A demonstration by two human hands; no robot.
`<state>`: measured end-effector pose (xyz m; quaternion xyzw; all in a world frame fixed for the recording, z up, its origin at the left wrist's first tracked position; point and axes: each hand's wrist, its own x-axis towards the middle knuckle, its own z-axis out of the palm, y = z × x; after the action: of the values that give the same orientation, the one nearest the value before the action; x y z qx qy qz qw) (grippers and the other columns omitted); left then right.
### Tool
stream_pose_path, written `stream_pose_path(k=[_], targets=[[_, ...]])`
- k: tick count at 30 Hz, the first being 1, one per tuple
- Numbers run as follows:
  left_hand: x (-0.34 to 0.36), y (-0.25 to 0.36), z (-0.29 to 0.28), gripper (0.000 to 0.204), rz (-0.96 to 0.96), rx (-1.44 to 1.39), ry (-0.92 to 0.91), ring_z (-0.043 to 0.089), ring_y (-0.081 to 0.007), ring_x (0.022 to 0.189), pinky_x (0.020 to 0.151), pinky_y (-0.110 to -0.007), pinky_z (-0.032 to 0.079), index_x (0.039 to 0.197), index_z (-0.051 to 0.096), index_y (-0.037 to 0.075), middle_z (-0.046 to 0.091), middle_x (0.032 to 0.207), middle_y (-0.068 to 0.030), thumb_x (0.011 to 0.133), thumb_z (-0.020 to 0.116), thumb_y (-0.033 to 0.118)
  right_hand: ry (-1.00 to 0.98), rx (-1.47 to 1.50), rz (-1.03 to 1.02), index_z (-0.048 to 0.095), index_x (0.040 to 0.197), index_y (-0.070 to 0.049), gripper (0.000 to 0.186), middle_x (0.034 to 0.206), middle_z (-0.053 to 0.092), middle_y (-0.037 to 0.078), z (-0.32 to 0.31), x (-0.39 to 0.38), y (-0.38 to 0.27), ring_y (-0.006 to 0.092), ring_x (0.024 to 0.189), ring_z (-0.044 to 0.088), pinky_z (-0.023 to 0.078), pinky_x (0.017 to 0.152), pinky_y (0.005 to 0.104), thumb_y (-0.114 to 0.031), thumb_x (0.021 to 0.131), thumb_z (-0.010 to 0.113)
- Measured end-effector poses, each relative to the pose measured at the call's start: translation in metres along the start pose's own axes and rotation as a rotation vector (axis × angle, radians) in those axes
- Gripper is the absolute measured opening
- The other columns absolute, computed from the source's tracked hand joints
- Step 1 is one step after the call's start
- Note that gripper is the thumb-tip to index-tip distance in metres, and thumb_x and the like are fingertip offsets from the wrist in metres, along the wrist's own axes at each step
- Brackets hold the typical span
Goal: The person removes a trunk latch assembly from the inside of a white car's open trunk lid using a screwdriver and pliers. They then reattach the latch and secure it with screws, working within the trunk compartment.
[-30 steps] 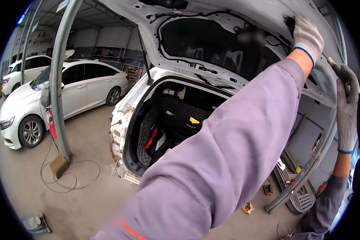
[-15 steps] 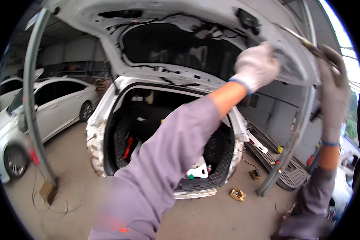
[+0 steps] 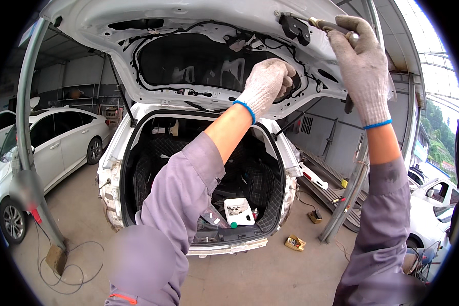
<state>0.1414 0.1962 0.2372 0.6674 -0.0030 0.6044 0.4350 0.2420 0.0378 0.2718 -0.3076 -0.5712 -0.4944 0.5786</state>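
A raised white tailgate [image 3: 104,20] fills the top of the view, with a dark window, wiring and a black latch part [image 3: 293,29] on its inner side. My left hand [image 3: 268,85], in a pale knit glove, is raised in front of the window with fingers curled; what they hold, if anything, is hidden. My right hand [image 3: 361,71], in a soiled glove, grips a metal rod-like tool [image 3: 321,24] just right of the latch, close to the tailgate's edge.
The open trunk [image 3: 260,194] holds a white container [image 3: 238,209]. Metal posts [image 3: 25,117] stand either side, a white sedan [image 3: 61,143] at left, metal rails [image 3: 331,199] against the right wall, more cars [image 3: 436,196] beyond, and a small yellow box [image 3: 295,242] on the floor.
My view has swung right and centred on the trunk. My left hand has moved down and left, away from the latch. My right hand now sits higher against the tailgate, with the tool.
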Motion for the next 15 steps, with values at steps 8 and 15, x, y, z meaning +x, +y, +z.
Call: stream_pose_path(k=[8,15], targets=[[-0.01,0.002,-0.004,0.023,0.024,0.113,-0.02,0.052,-0.0098,0.059,0.059,-0.026,0.049,0.094,0.07,0.003,0.062,0.073,-0.0025,0.091,0.05,0.014,-0.014,-0.062,0.014,0.066,0.122,-0.013,0.033,0.097,0.073,0.005,0.01,0.002,-0.008,0.0101,0.084,0.065,0.052,0.076,0.0274,-0.028,0.093,0.066],[-0.015,-0.01,-0.01,0.02,0.049,0.149,-0.091,0.052,-0.0086,0.062,0.059,-0.023,0.046,0.091,0.07,0.001,0.062,0.073,-0.0031,0.088,0.053,0.011,-0.177,-0.228,-0.255,0.062,0.124,-0.01,0.034,0.103,0.074,0.007,0.001,0.013,-0.008,0.014,0.09,0.07,0.056,0.078,0.0283,-0.025,0.093,0.065]])
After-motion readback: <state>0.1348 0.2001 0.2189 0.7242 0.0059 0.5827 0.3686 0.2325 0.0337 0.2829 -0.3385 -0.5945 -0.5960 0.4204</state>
